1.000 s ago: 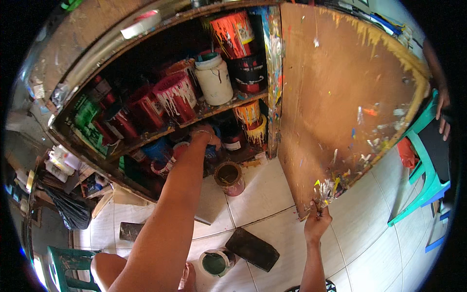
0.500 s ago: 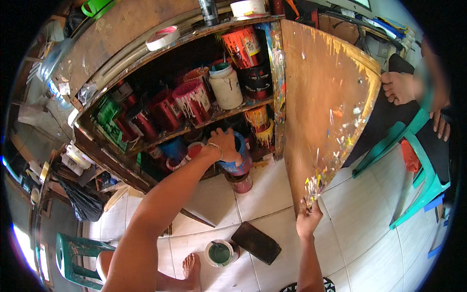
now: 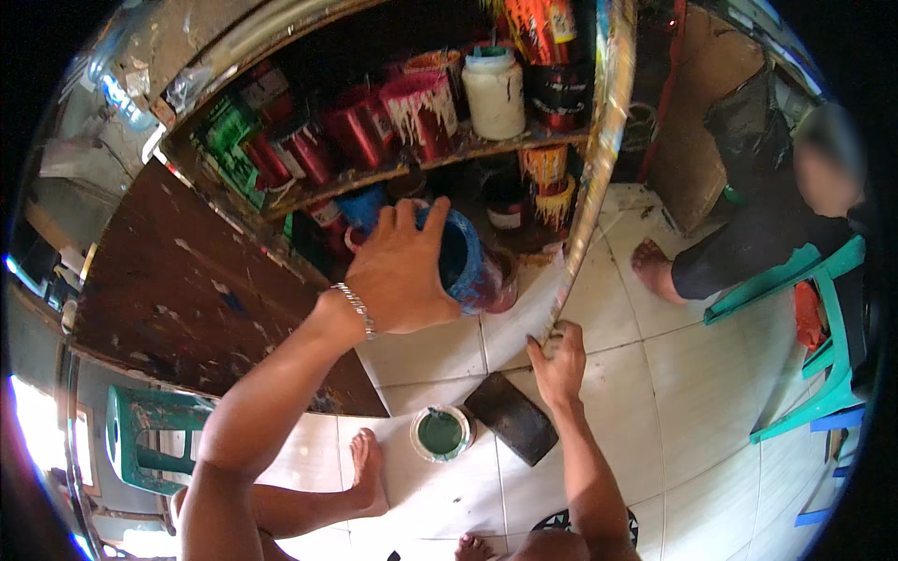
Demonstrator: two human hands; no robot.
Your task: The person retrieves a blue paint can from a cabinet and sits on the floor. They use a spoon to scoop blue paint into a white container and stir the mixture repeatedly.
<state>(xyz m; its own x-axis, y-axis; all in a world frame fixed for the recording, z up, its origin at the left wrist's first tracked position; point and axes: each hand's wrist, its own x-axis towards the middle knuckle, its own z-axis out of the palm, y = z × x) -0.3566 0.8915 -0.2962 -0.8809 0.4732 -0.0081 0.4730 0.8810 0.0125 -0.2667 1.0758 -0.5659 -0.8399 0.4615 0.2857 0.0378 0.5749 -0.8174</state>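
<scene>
My left hand, with a metal bracelet at the wrist, is closed on the rim of a blue paint-smeared can. The can is at the front of the cabinet's lower level, its opening dark inside. Partly hidden behind it is a reddish can. My right hand grips the lower edge of the paint-streaked cabinet door, which appears almost edge-on. On the tiles below stand an open pot of green paint and a dark flat block.
On the upper shelf stand several dripped paint cans and a whitish jar. A brown door hangs open at left. A green stool is at left; a person sits on a green chair at right.
The right cabinet door has swung inward, from showing its broad face to nearly edge-on, with my right hand on it. My view has shifted closer to the blue can, still in my left hand.
</scene>
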